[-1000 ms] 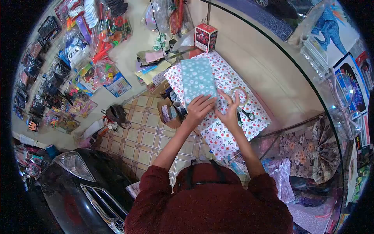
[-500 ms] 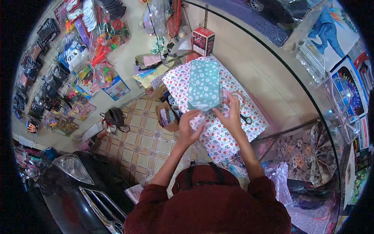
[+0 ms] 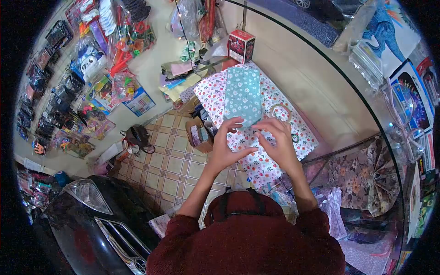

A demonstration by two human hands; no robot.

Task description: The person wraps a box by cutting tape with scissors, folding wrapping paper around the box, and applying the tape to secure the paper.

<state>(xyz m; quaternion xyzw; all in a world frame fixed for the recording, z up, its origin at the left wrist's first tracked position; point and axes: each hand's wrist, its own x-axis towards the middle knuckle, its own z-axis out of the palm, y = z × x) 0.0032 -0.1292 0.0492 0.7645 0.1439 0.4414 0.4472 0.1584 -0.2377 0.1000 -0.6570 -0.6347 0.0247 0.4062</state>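
Note:
A parcel in green daisy-print paper (image 3: 243,94) lies on a larger sheet of white floral wrapping paper (image 3: 208,94). My left hand (image 3: 225,147) rests its fingertips at the parcel's near left corner, thumb stretched away from the fingers. Across from it, my right hand (image 3: 279,143) has its fingers along the near right edge, with the thumb apart below. Whether the fingertips press down a paper flap I cannot tell. Right of the parcel lies a tape roll (image 3: 288,114). Scissors (image 3: 295,137) show only a handle loop beside my right hand.
A red box (image 3: 241,46) stands behind the floral sheet. An open cardboard carton (image 3: 201,144) sits on the left by the tiled floor (image 3: 156,167). A curved glass edge (image 3: 348,78) runs along the right. At lower left is a black toy car (image 3: 87,229).
My right hand has come down from beside the parcel to its near edge. My left hand has moved up, its fingers now at the near left corner. The view has shifted slightly.

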